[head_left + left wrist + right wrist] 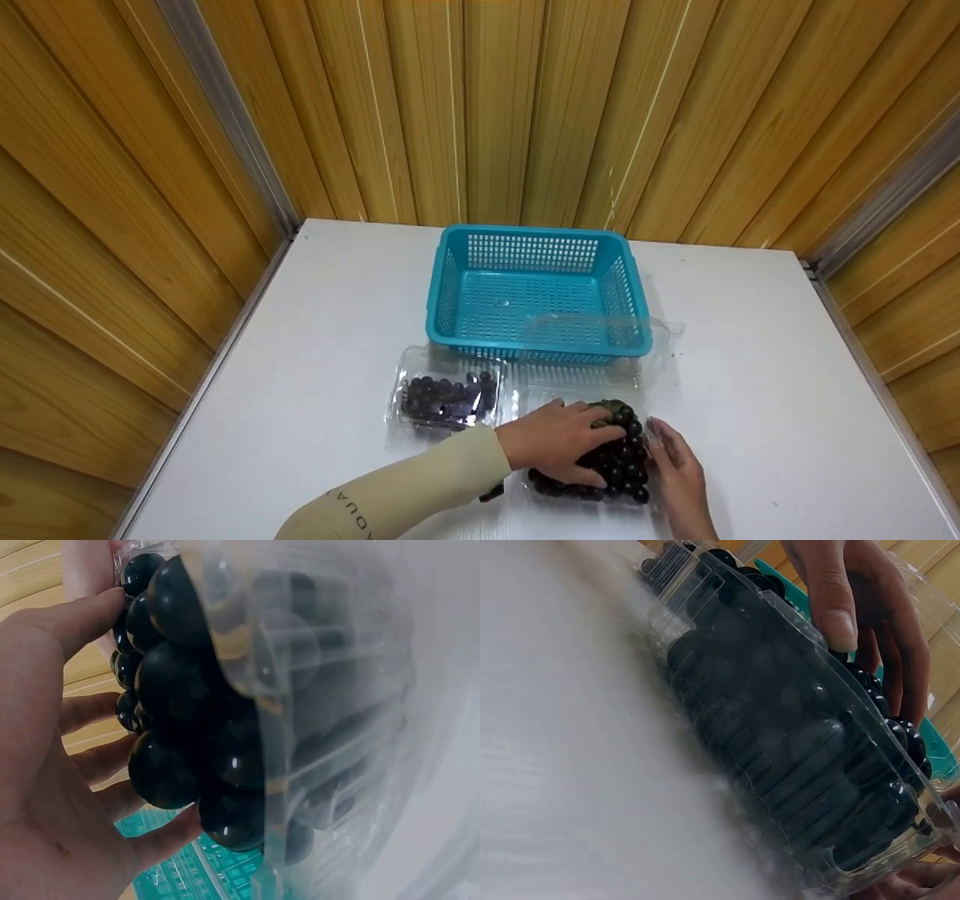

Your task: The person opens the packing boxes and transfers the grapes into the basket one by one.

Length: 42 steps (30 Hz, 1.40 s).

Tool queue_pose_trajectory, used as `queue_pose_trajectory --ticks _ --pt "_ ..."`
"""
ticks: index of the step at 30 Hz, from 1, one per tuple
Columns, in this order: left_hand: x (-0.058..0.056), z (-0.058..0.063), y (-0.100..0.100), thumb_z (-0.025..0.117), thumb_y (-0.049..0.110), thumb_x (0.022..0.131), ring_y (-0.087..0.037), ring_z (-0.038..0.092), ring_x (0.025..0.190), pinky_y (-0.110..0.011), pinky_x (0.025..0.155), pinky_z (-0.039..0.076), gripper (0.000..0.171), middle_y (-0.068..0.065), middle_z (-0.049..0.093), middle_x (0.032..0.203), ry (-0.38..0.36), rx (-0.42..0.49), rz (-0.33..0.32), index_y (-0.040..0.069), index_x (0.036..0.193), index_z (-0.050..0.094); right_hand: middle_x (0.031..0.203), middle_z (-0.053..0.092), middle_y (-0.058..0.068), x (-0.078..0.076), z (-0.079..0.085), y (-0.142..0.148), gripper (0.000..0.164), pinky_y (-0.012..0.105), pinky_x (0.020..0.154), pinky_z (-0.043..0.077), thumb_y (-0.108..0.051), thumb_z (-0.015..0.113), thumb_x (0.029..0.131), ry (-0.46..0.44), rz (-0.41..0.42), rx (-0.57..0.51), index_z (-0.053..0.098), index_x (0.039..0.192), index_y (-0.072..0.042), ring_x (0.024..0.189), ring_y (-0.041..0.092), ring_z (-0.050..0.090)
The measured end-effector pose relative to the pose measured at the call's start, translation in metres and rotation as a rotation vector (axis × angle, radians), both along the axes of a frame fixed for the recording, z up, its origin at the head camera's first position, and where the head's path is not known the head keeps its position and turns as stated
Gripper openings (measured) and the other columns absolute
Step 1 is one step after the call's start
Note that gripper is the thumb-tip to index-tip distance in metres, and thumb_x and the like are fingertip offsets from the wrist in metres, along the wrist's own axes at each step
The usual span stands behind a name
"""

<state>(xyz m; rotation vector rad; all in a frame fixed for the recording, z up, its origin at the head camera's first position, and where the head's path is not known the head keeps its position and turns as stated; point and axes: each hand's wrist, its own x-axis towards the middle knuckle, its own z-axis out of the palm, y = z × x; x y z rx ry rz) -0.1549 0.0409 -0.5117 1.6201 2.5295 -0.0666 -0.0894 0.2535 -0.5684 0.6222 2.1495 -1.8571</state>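
Observation:
In the head view a dark grape bunch (622, 465) lies in a clear plastic box (585, 504) whose hinged lid (577, 324) stands raised at the back. My left hand (559, 441) rests on top of the grapes from the left, fingers spread. The left wrist view shows the fingertips of this left hand (67, 742) touching the grapes (180, 690). At the box's right side my right hand (681, 476) holds the clear wall by its edge. In the right wrist view the left thumb presses at the grapes (900, 739) near the rim.
Behind the box stands a blue plastic basket (436, 300), its front rim overlapped by the raised lid. To the left sits another clear box (409, 360) with dark grapes inside. Wood-patterned panels (502, 112) enclose the white table (322, 360) at the back and sides.

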Motion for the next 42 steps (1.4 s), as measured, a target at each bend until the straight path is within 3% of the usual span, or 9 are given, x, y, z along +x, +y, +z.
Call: queue_pose_trajectory --ticks 7,20,25,27,31,34,36,40,42 --pt "0.001 -0.002 0.001 0.042 0.066 0.092 -0.015 0.046 0.132 -0.035 0.097 0.049 0.068 0.003 0.034 0.152 -0.048 -0.025 0.006 0.036 0.151 0.026 0.162 0.018 0.008 0.001 -0.001 0.001 0.058 0.018 0.102 0.042 -0.037 0.035 0.105 -0.011 0.019 0.032 0.019 0.154 -0.011 0.148 0.025 0.021" --pt "0.004 0.000 0.002 0.047 0.075 0.084 -0.015 0.038 0.139 -0.039 0.104 0.044 0.084 0.007 0.027 0.157 -0.127 -0.105 0.053 0.041 0.153 0.014 0.162 0.020 0.009 0.001 -0.002 0.001 0.057 0.026 0.109 0.039 -0.038 0.034 0.105 -0.005 0.027 0.028 0.020 0.153 -0.010 0.148 0.025 0.022" --pt "0.003 0.001 0.003 0.050 0.074 0.083 -0.014 0.036 0.140 -0.040 0.106 0.042 0.087 0.008 0.027 0.157 -0.162 -0.149 0.064 0.042 0.153 0.009 0.161 0.021 0.010 0.001 -0.002 0.000 0.055 0.011 0.096 0.042 -0.034 0.033 0.106 -0.002 0.030 0.039 0.021 0.153 -0.009 0.147 0.026 0.025" --pt "0.003 0.001 0.003 0.051 0.073 0.083 -0.013 0.036 0.140 -0.040 0.107 0.041 0.088 0.009 0.028 0.156 -0.176 -0.160 0.070 0.043 0.153 0.008 0.161 0.021 0.011 0.001 -0.002 0.000 0.054 0.016 0.102 0.041 -0.031 0.032 0.106 -0.002 0.028 0.028 0.019 0.153 -0.009 0.147 0.027 0.024" --pt "0.002 -0.001 0.004 0.053 0.072 0.082 -0.014 0.036 0.140 -0.041 0.109 0.040 0.090 0.009 0.027 0.156 -0.210 -0.170 0.084 0.044 0.153 0.005 0.162 0.018 0.012 0.000 -0.001 0.000 0.052 0.043 0.116 0.030 -0.026 0.031 0.107 -0.006 0.022 0.000 0.018 0.153 -0.008 0.149 0.029 0.018" --pt "0.002 -0.002 0.005 0.055 0.071 0.082 -0.014 0.036 0.140 -0.043 0.109 0.039 0.091 0.009 0.027 0.156 -0.228 -0.164 0.091 0.044 0.153 0.004 0.162 0.017 0.013 -0.001 -0.001 0.000 0.051 0.046 0.117 0.028 -0.025 0.031 0.107 -0.008 0.022 -0.006 0.018 0.153 -0.008 0.150 0.030 0.016" --pt "0.003 -0.003 0.006 0.057 0.070 0.081 -0.015 0.037 0.140 -0.044 0.109 0.040 0.093 0.008 0.028 0.156 -0.229 -0.155 0.092 0.043 0.153 0.005 0.162 0.018 0.012 -0.001 -0.001 0.000 0.051 0.042 0.116 0.030 -0.026 0.031 0.107 -0.009 0.027 0.005 0.019 0.153 -0.008 0.149 0.029 0.017" --pt "0.004 -0.004 0.009 0.063 0.068 0.078 -0.017 0.039 0.138 -0.045 0.106 0.043 0.097 0.006 0.031 0.154 -0.209 -0.130 0.100 0.041 0.153 0.008 0.161 0.020 0.011 -0.001 -0.001 0.000 0.052 0.022 0.106 0.040 -0.029 0.032 0.106 -0.005 0.030 0.035 0.021 0.152 -0.008 0.148 0.027 0.020" --pt "0.005 -0.003 0.010 0.066 0.067 0.077 -0.018 0.041 0.136 -0.044 0.104 0.045 0.098 0.005 0.033 0.153 -0.196 -0.122 0.102 0.040 0.153 0.010 0.161 0.021 0.011 -0.001 -0.001 0.000 0.052 0.020 0.105 0.041 -0.031 0.033 0.106 -0.001 0.029 0.044 0.022 0.152 -0.008 0.148 0.026 0.021"
